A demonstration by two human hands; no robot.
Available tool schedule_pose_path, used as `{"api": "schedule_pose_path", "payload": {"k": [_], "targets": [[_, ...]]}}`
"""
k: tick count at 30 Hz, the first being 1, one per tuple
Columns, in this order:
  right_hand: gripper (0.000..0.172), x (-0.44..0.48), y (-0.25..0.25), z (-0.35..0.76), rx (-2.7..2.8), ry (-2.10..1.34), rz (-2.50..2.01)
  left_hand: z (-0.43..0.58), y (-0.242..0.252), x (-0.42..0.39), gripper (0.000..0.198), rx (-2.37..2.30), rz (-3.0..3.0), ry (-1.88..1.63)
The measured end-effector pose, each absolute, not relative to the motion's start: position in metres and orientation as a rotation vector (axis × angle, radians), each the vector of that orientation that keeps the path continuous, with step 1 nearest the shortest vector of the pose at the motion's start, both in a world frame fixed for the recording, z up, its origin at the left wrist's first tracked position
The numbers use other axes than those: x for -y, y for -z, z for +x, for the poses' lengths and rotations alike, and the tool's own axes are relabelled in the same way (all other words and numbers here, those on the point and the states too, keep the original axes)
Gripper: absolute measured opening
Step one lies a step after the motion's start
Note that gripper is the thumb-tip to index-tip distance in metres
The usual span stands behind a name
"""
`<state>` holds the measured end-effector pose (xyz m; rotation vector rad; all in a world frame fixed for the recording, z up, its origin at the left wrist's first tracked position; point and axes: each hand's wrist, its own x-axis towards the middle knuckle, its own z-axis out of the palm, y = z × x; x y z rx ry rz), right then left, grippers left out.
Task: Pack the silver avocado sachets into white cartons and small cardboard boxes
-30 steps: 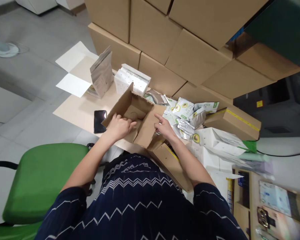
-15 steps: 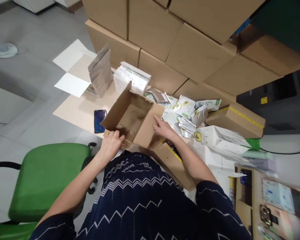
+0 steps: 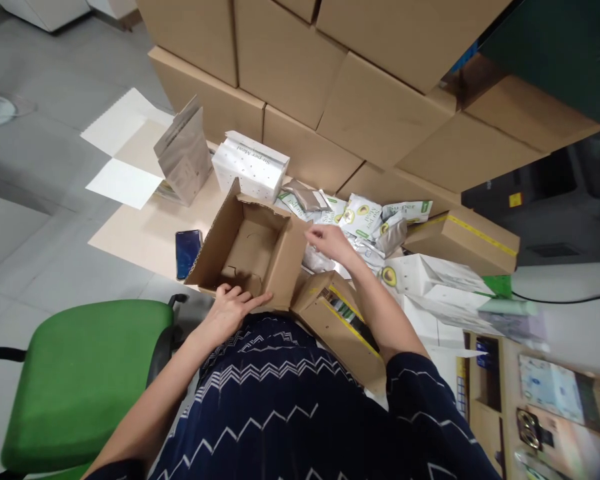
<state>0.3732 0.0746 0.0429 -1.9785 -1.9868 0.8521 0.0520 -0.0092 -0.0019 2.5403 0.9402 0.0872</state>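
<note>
An open cardboard box [image 3: 253,250] stands at the near edge of the table, its inside bare except for a cut, folded bit of card. My left hand [image 3: 233,312] grips the near edge of this box, fingers over the rim and one finger stretched to the right along it. At the box's right flap, my right hand [image 3: 330,241] has its fingers curled together, tips at the flap's far corner. Just beyond that hand lies a pile of silver and white food pouches [image 3: 363,213] with avocado pictures.
Behind the table rises a wall of stacked cartons [image 3: 300,147]. A white printed box [image 3: 250,167], a standing paper bag [image 3: 185,157] and a phone [image 3: 187,253] are to the left. Yellow-edged cartons [image 3: 350,327] sit at the right, and a green chair [image 3: 90,373] at the left.
My right hand has gone from a pointing finger on the flap to curled fingers at its edge. My left hand has slid right along the near rim. The right flap leans further outward.
</note>
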Motion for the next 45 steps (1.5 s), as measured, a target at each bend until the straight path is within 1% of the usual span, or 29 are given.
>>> {"api": "schedule_pose_path", "payload": {"k": [3,4,5,6,9,10,11,12,14,15,16,20,22,24,27,30,32,35,38,41,45], "targets": [[0.025,-0.116,-0.032,0.400,1.926,-0.501,-2.263,0.055,0.002,0.012,0.074,-0.884,2.617,-0.030],[0.026,-0.131,-0.024,0.407,1.943,-0.429,-2.354,0.057,0.002,0.013,0.073,-0.879,2.638,-0.013],[0.031,-0.146,-0.015,0.412,1.979,-0.389,-2.427,0.060,0.003,0.013,0.073,-0.879,2.655,-0.001],[0.041,-0.160,-0.005,0.414,2.025,-0.379,-2.478,0.063,0.004,0.013,0.072,-0.885,2.668,0.006],[0.078,-0.190,0.024,0.412,2.138,-0.454,-2.564,0.070,0.007,0.014,0.073,-0.905,2.680,0.007],[0.085,-0.197,0.033,0.408,2.146,-0.488,-2.587,0.072,0.007,0.014,0.074,-0.913,2.678,0.002],[0.085,-0.202,0.039,0.405,2.147,-0.522,-2.602,0.072,0.008,0.014,0.074,-0.920,2.675,-0.004],[0.079,-0.206,0.045,0.401,2.148,-0.554,-2.609,0.072,0.008,0.014,0.074,-0.926,2.672,-0.012],[0.057,-0.211,0.050,0.396,2.151,-0.613,-2.610,0.071,0.009,0.015,0.073,-0.933,2.668,-0.033],[0.049,-0.212,0.049,0.396,2.149,-0.624,-2.603,0.070,0.010,0.015,0.072,-0.935,2.665,-0.044],[0.045,-0.213,0.047,0.398,2.136,-0.610,-2.597,0.070,0.010,0.015,0.072,-0.935,2.663,-0.054],[0.042,-0.204,0.016,0.420,1.950,-0.321,-2.502,0.066,0.013,0.013,0.075,-0.919,2.663,-0.073],[0.044,-0.185,-0.012,0.431,1.826,-0.188,-2.346,0.065,0.014,0.012,0.075,-0.900,2.673,-0.082],[0.048,-0.154,-0.046,0.436,1.723,-0.128,-2.117,0.065,0.015,0.011,0.074,-0.874,2.687,-0.095],[0.052,-0.094,-0.094,0.421,1.600,-0.185,-1.803,0.065,0.014,0.012,0.071,-0.846,2.711,-0.114],[0.053,-0.043,-0.121,0.387,1.606,-0.409,-1.634,0.066,0.014,0.016,0.066,-0.839,2.722,-0.155],[0.051,-0.025,-0.119,0.360,1.727,-0.619,-1.560,0.065,0.016,0.020,0.062,-0.831,2.722,-0.210],[0.047,-0.021,-0.097,0.320,2.046,-0.905,-1.428,0.064,0.024,0.023,0.060,-0.807,2.728,-0.294],[0.045,-0.032,-0.072,0.283,2.412,-1.056,-1.338,0.061,0.031,0.023,0.060,-0.797,2.725,-0.354],[0.042,-0.046,-0.054,0.254,2.671,-1.154,-1.386,0.060,0.035,0.023,0.058,-0.808,2.734,-0.408],[0.034,-0.065,-0.034,0.229,2.983,-1.393,-1.372,0.060,0.038,0.027,0.047,-0.898,2.765,-0.504]]}}
